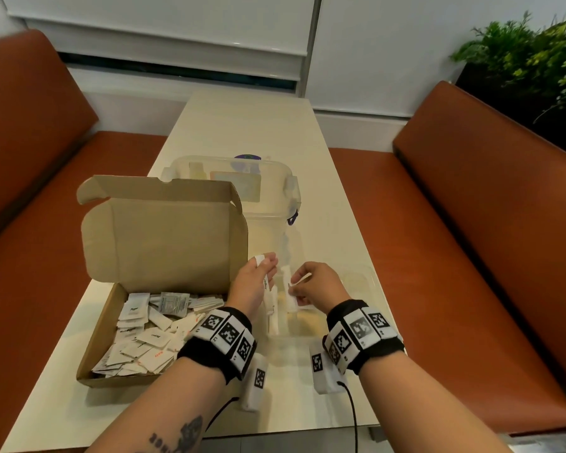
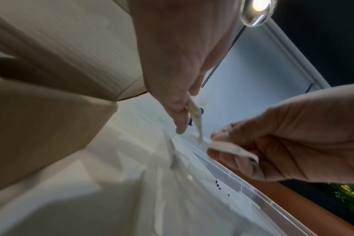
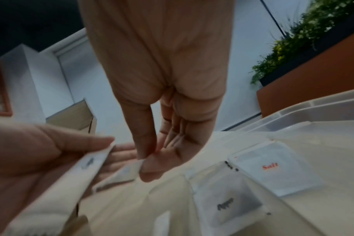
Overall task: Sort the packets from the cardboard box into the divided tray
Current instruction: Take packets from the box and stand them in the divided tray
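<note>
We see the box (image 1: 138, 322) open at 9 o'clock on the table (image 1: 242, 125), lid up, full of loose white packets (image 1: 144, 341). Readable print there: one "Salt" in red, several with dark script we can't read, one grey foil sachet (image 1: 174, 302) with fine print too small to tell.

The tray (image 1: 366, 289), clear plastic, sits just beside the box at 3 o'clock. Right wrist view shows a "Salt" packet (image 3: 273, 170) in one compartment and a dark-script packet (image 3: 226, 206) in the next; word blurred, possibly "Pepper", can't confirm.

Left hand (image 1: 252, 282) over the tray's left edge, thumb and fingers pinching a long white packet (image 1: 268, 289) with dark writing, unreadable. A second white strip shows at its fingertips at 12 o'clock.

Right hand (image 1: 317, 282) just beside the left, over the tray, fingers curled and pinching a small white packet (image 1: 294, 287). The two held packets touch or nearly touch in the left wrist view.

A clear lidded tub (image 1: 275, 191) stands at 12 o'clock behind the box. Both wrists wear black bands with square-code markers.
</note>
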{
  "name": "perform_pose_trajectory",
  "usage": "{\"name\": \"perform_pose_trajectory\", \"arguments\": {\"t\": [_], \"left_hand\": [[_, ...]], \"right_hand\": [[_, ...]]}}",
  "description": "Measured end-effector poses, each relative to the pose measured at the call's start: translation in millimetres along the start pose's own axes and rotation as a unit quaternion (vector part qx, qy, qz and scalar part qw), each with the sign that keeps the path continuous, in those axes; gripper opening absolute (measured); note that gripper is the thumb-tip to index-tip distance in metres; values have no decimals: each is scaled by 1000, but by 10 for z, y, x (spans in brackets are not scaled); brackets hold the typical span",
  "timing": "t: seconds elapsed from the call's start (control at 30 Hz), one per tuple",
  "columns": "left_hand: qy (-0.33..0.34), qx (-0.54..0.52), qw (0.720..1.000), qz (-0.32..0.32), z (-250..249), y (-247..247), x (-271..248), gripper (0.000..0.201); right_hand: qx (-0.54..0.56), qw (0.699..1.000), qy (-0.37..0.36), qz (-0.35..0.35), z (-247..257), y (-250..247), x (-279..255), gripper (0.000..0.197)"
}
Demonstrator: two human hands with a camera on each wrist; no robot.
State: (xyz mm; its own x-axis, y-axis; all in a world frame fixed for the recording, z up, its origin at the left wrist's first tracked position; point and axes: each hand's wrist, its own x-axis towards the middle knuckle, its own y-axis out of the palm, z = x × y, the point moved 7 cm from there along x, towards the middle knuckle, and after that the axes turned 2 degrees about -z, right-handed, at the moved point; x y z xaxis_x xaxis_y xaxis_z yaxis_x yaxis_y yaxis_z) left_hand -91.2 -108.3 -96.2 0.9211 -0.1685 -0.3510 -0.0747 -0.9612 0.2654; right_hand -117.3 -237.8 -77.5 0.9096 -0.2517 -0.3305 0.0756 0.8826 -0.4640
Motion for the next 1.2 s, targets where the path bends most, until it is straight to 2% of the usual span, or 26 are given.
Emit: {"name": "perform_pose_trajectory", "arguments": {"t": [0.13, 0.3, 0.43, 0.6, 0.93, 1.07, 1.2], "left_hand": [[43, 36, 998, 8, -115, 11, -10, 22], [75, 32, 996, 41, -288, 45, -7, 22], [73, 20, 996, 43, -302, 31, -10, 23], [69, 15, 997, 44, -279, -34, -1, 22], [58, 6, 997, 48, -208, -40, 16, 23], [63, 12, 997, 54, -207, -50, 19, 23], [58, 10, 997, 50, -176, -43, 20, 22]], "right_hand": [[-32, 999, 10, 8, -63, 83, -9, 15], [-75, 997, 9, 26, -54, 213, -22, 17], [-126, 991, 5, 43, -58, 375, -37, 23], [-191, 981, -14, 24, -80, 449, -32, 29], [-319, 946, -59, 9, 14, 495, -8, 29], [-355, 931, -81, -24, 83, 455, 10, 26], [-381, 921, -78, 0, 82, 516, 48, 27]]}}
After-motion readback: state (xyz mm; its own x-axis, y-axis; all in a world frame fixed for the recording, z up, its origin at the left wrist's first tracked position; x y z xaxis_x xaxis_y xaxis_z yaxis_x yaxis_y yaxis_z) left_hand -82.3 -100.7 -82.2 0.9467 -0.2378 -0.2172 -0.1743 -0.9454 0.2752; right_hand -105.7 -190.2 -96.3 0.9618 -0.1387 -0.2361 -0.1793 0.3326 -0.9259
